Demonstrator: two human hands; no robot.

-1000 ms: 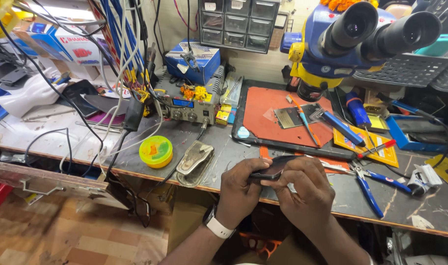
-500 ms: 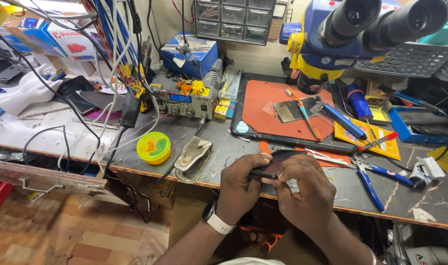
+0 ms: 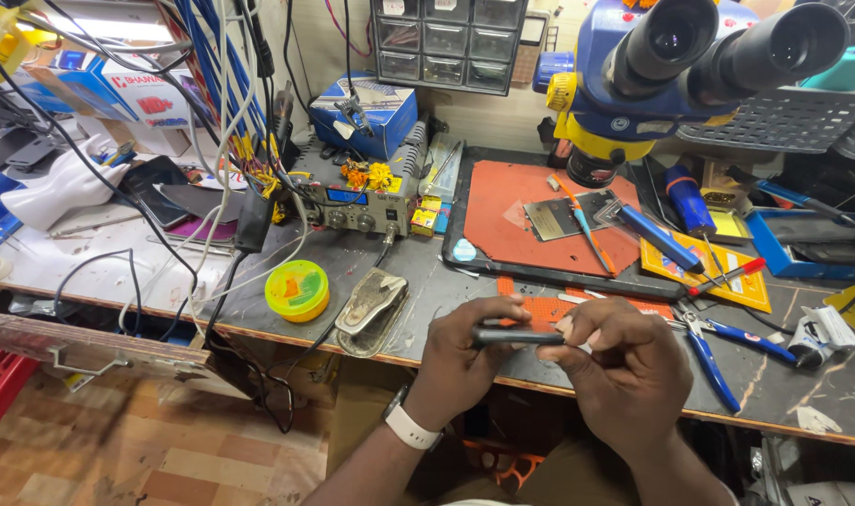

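Both of my hands hold a thin dark phone edge-on above the front edge of the workbench. My left hand, with a white watch band on the wrist, grips its left end. My right hand pinches its right end between thumb and fingers. A foot-pedal-like metal piece lies just left of my left hand. Blue-handled pliers lie to the right of my right hand.
A red work mat with a metal plate and tools lies behind my hands. A stereo microscope hangs over it. A power supply, a round yellow-green tin, hanging cables and a drawer cabinet crowd the bench.
The view has shifted a little closer and lower. My hands stay together on the phone, turning it slightly; nothing on the bench moved.
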